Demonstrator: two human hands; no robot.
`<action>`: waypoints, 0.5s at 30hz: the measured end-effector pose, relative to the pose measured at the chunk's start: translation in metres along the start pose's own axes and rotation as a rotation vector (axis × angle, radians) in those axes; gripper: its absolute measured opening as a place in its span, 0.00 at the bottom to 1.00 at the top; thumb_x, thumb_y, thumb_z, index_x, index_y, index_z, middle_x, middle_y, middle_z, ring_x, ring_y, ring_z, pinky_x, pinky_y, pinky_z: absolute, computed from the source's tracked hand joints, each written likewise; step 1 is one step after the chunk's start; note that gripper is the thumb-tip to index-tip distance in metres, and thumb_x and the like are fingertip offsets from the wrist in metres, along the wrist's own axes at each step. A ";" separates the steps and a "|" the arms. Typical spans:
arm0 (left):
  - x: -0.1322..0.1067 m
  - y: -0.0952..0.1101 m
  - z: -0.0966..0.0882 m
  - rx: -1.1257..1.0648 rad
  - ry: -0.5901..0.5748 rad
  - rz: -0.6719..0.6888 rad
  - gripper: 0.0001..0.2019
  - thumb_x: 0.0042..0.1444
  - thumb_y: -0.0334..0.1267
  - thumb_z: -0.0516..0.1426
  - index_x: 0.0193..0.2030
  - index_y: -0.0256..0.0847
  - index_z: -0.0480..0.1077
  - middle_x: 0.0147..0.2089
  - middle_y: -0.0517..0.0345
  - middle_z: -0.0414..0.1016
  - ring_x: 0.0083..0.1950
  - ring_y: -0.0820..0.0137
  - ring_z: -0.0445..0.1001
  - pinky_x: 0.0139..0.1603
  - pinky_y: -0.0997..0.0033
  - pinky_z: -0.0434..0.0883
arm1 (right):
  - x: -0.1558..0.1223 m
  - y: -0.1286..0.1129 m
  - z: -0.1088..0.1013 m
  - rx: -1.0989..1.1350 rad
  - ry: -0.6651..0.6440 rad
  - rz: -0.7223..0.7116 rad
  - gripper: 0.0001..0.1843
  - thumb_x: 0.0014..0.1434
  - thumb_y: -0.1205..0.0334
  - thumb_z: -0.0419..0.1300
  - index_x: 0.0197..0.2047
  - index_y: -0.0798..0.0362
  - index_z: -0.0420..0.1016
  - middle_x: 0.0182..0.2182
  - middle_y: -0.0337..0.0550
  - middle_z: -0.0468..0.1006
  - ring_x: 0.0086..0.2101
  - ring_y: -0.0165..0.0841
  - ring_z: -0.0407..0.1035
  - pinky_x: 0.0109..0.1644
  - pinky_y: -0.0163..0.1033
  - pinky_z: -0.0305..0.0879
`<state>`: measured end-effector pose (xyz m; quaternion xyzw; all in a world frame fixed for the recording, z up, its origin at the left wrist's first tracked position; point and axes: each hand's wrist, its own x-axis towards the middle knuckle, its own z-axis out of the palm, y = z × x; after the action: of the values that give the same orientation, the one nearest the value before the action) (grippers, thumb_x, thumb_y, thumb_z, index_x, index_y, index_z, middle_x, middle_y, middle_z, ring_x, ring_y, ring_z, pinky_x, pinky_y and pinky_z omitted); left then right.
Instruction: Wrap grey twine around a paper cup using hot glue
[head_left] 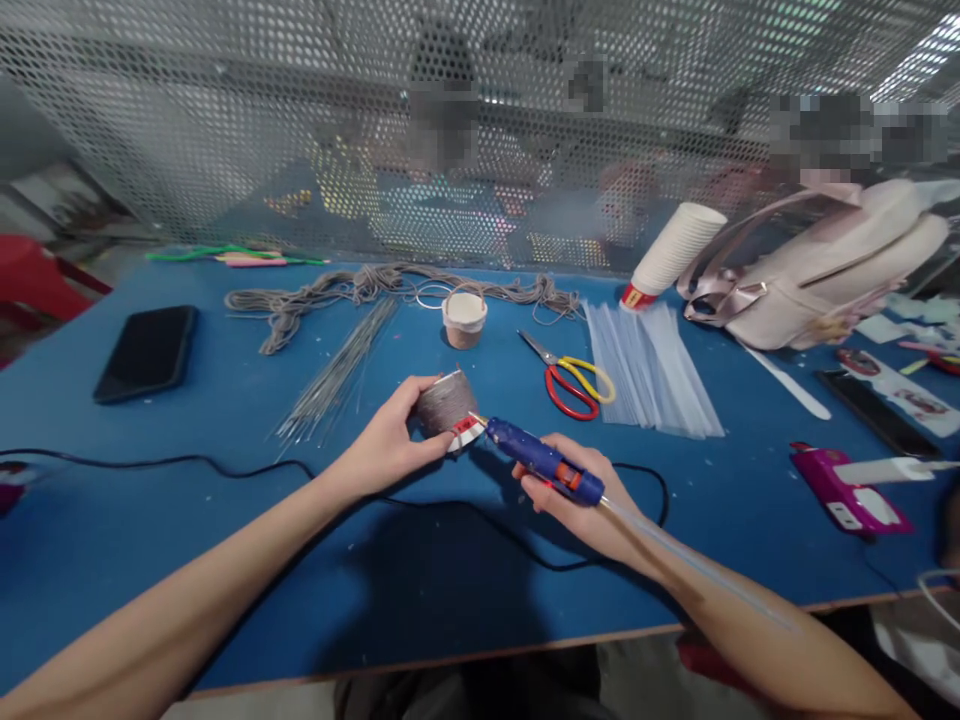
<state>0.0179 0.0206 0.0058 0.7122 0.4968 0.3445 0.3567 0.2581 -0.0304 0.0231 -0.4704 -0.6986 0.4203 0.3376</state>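
Observation:
My left hand (405, 435) is closed around a paper cup (444, 405) wrapped in grey cord, tilted on its side, with a red and white part of it uncovered. In my right hand (585, 495) is a blue glue gun (532, 452), its nozzle at the cup's uncovered part; I cannot tell whether it touches. A clear glue stick (675, 550) runs out of the gun's back end over my forearm. Beyond the cup stands a small brown tub (463, 322) with a whitish top. Scissors (574, 380) with red and yellow handles lie to the right of it.
Grey cord bundles (360, 285) and thin wires (337, 370) lie behind and left. Clear glue sticks (652, 365), stacked paper cups (675, 250) and a pale backpack (810, 270) are at the right. A phone (146, 352), a pink power strip (847, 490) and a black cable (225, 465) share the blue table.

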 end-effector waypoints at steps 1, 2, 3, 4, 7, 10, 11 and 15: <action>-0.001 -0.001 0.000 0.022 0.014 0.022 0.23 0.48 0.42 0.59 0.52 0.41 0.63 0.48 0.53 0.71 0.46 0.65 0.72 0.49 0.62 0.71 | -0.001 0.003 0.001 -0.008 0.001 -0.030 0.05 0.56 0.61 0.59 0.36 0.52 0.71 0.25 0.39 0.75 0.22 0.28 0.66 0.27 0.34 0.63; -0.001 -0.002 0.000 0.041 0.027 0.037 0.22 0.49 0.42 0.59 0.51 0.41 0.63 0.47 0.53 0.70 0.46 0.65 0.72 0.48 0.62 0.71 | -0.001 0.006 0.002 -0.015 0.005 -0.066 0.04 0.56 0.61 0.58 0.35 0.52 0.70 0.24 0.39 0.75 0.21 0.28 0.65 0.27 0.34 0.63; -0.002 -0.002 -0.001 0.056 0.040 0.046 0.21 0.50 0.42 0.58 0.51 0.41 0.63 0.47 0.54 0.70 0.45 0.65 0.72 0.48 0.62 0.71 | -0.001 0.009 0.004 -0.023 0.015 -0.106 0.03 0.57 0.62 0.58 0.35 0.51 0.70 0.23 0.38 0.74 0.21 0.27 0.65 0.26 0.33 0.63; -0.003 -0.003 -0.002 0.070 0.052 0.052 0.20 0.51 0.42 0.57 0.50 0.41 0.63 0.46 0.54 0.70 0.45 0.65 0.72 0.48 0.62 0.71 | -0.001 0.013 0.006 -0.030 0.029 -0.148 0.02 0.57 0.62 0.59 0.35 0.51 0.69 0.23 0.37 0.74 0.20 0.27 0.64 0.26 0.33 0.62; -0.005 -0.003 -0.004 0.134 0.073 0.057 0.17 0.51 0.40 0.57 0.48 0.41 0.64 0.43 0.55 0.68 0.44 0.65 0.71 0.47 0.62 0.70 | 0.001 0.023 0.012 -0.039 0.052 -0.261 0.03 0.56 0.63 0.59 0.34 0.51 0.68 0.22 0.34 0.71 0.20 0.25 0.62 0.26 0.31 0.61; -0.008 -0.004 0.001 0.194 0.088 0.067 0.16 0.50 0.38 0.57 0.47 0.41 0.63 0.42 0.56 0.68 0.44 0.65 0.69 0.46 0.63 0.69 | 0.001 0.029 0.017 -0.033 0.036 -0.310 0.05 0.56 0.66 0.60 0.34 0.51 0.65 0.24 0.33 0.69 0.21 0.23 0.61 0.27 0.29 0.60; -0.009 -0.005 0.003 0.204 0.104 0.072 0.16 0.51 0.37 0.57 0.47 0.42 0.63 0.42 0.56 0.67 0.44 0.66 0.69 0.47 0.63 0.69 | 0.000 0.030 0.018 -0.032 0.031 -0.308 0.06 0.55 0.66 0.60 0.34 0.51 0.65 0.24 0.33 0.69 0.22 0.23 0.60 0.28 0.29 0.60; -0.012 -0.007 0.012 0.230 0.161 0.101 0.16 0.52 0.37 0.58 0.48 0.42 0.63 0.41 0.57 0.65 0.44 0.66 0.68 0.47 0.64 0.68 | -0.002 0.027 0.017 -0.038 0.040 -0.281 0.07 0.53 0.67 0.60 0.32 0.51 0.64 0.23 0.31 0.66 0.21 0.23 0.57 0.27 0.29 0.58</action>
<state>0.0211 0.0088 -0.0080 0.7426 0.5234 0.3588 0.2142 0.2541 -0.0317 -0.0086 -0.3826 -0.7585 0.3464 0.3980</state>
